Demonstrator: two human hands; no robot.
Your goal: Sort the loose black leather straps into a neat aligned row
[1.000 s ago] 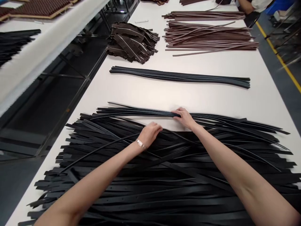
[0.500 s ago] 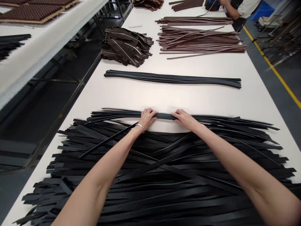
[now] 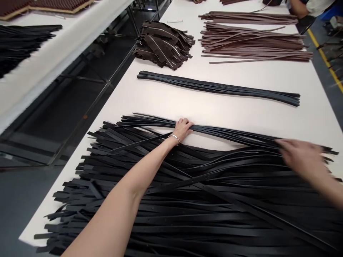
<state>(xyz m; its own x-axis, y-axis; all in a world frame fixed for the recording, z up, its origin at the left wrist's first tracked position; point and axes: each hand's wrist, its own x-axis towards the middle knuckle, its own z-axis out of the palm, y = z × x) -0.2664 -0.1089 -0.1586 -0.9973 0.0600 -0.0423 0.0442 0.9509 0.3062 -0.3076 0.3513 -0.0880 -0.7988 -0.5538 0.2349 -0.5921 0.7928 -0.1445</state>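
Note:
My left hand (image 3: pixel 183 129), a silver bracelet at its wrist, is closed around a bundle of narrow black strips (image 3: pixel 219 132) that look like leather. Toward the right end of this bundle, my right hand (image 3: pixel 302 157) is over the strips, blurred by motion, so its grip cannot be made out. Below the bundle spreads a wide heap of black strips (image 3: pixel 171 210), some with small punched holes. A few of them cross at a slant. Beyond my hands, a neat bundle of black strips (image 3: pixel 217 87) lies on the white table (image 3: pixel 166 103).
Dark brown ragged strips (image 3: pixel 163 44) are piled at the far left of the table. Reddish-brown strips (image 3: pixel 252 41) lie at the far right. Another person's arm (image 3: pixel 298 9) shows behind them. Across a gap, a second table (image 3: pixel 80 46) holds black strips (image 3: pixel 24 41).
My right hand has let go of the bundle's middle and moved right along it. The left hand keeps its hold. The whole view has shifted, with the table appearing farther right.

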